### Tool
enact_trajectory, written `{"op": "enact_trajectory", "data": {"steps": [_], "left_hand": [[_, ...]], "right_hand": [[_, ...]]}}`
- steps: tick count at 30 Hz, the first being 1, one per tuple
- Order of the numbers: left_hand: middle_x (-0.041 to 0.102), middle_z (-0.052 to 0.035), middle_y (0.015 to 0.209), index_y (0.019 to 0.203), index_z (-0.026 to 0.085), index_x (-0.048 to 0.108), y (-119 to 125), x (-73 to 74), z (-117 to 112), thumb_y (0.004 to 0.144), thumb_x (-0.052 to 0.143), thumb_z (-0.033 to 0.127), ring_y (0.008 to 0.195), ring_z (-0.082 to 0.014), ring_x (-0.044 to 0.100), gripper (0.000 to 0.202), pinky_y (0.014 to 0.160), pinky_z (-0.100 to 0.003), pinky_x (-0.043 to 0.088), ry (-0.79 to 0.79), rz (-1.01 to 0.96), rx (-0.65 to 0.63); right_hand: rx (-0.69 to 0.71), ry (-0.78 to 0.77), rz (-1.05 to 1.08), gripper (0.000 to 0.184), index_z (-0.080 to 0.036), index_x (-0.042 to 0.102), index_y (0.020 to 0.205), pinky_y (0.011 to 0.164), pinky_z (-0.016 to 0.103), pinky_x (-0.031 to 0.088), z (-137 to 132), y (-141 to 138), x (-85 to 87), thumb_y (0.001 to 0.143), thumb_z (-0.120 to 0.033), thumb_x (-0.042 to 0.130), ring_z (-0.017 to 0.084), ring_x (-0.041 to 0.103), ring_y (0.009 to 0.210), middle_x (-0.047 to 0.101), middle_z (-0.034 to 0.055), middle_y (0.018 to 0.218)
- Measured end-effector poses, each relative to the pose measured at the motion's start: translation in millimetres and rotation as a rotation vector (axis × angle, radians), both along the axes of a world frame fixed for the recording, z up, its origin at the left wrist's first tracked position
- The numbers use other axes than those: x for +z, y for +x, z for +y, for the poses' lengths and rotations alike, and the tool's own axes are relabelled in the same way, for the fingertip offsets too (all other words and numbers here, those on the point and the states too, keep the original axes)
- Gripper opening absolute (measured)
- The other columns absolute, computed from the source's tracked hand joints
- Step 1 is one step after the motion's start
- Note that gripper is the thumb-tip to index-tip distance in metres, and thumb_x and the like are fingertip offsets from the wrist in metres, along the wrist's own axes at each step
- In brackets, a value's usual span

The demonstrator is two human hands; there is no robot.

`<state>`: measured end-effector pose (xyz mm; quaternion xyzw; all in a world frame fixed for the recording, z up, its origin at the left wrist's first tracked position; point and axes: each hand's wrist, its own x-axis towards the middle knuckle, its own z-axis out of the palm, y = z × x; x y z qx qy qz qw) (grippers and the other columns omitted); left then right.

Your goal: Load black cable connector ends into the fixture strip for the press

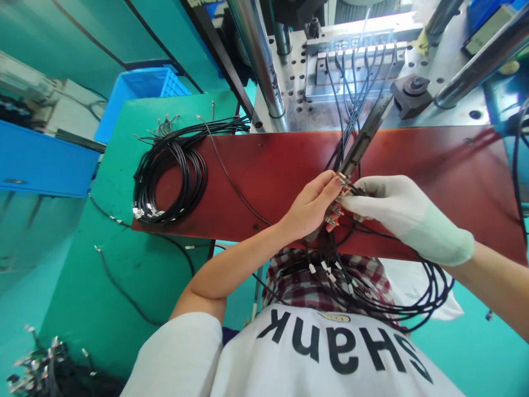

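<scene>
My bare left hand (309, 205) is closed at the lower part of a long dark metal bar (367, 135), which lies slanted over the red board. Small metal connectors (333, 218) with coppery parts cluster along the bar by its fingers. My right hand (394, 212), in a white glove, pinches a black cable at the bar's right side; the fingertips partly hide it. Several black cables (413, 309) with white tags hang in loops below the hands, over my lap. More thin cables (343, 110) run from behind the bar up to a metal fixture (355, 69).
The red board (281, 165) crosses in front of me. A coiled bundle of black cables (169, 182) rests at its left end, over a green table (136, 259). Chrome posts (264, 71) flank the fixture. A blue crate (144, 82) stands behind the table.
</scene>
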<state>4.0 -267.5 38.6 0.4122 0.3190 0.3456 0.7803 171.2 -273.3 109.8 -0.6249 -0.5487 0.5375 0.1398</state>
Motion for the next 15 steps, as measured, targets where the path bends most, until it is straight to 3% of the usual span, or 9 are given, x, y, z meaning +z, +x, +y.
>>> {"op": "enact_trajectory", "data": {"steps": [4, 6, 10, 15], "left_hand": [[0.047, 0.0005, 0.075, 0.089, 0.018, 0.042, -1, -2.5, 0, 0.095, 0.049, 0.057, 0.061, -0.0075, 0.045, 0.04, 0.052, -0.018, 0.038, 0.33, 0.277, 0.108], [0.048, 0.0002, 0.076, 0.089, 0.018, 0.042, -1, -3.5, 1, 0.096, 0.049, 0.056, 0.063, -0.0078, 0.045, 0.039, 0.054, -0.018, 0.039, 0.373, 0.311, 0.128], [0.045, 0.0037, 0.069, 0.092, 0.019, 0.042, -4, -5.3, 3, 0.096, 0.047, 0.056, 0.05, -0.0057, 0.044, 0.038, 0.042, -0.018, 0.035, 0.194, 0.177, 0.054], [0.047, 0.0039, 0.073, 0.088, 0.018, 0.041, -12, -5.0, 5, 0.097, 0.049, 0.053, 0.047, -0.0043, 0.045, 0.037, 0.038, -0.018, 0.035, 0.045, 0.037, 0.067]], "right_hand": [[0.018, 0.06, -0.003, 0.021, -0.015, 0.061, 0.072, 0.055, 0.023, 0.038, 0, -3, -7.3, 0.085, -0.032, 0.063, 0.011, 0.05, 0.064, 0.057, 0.0002, 0.067], [0.026, 0.085, 0.018, 0.023, -0.015, 0.063, 0.076, 0.058, 0.023, 0.04, 1, -3, -10.6, 0.086, -0.036, 0.064, 0.012, 0.051, 0.066, 0.06, 0.001, 0.07], [0.033, 0.159, 0.067, 0.03, -0.017, 0.068, 0.093, 0.067, 0.023, 0.046, 1, 4, -11.6, 0.088, -0.047, 0.064, 0.013, 0.057, 0.077, 0.066, 0.002, 0.088], [-0.025, 0.208, 0.068, 0.03, -0.019, 0.07, 0.095, 0.071, 0.02, 0.047, 1, 15, -7.3, 0.091, -0.048, 0.063, 0.013, 0.058, 0.081, 0.067, 0.0006, 0.09]]}}
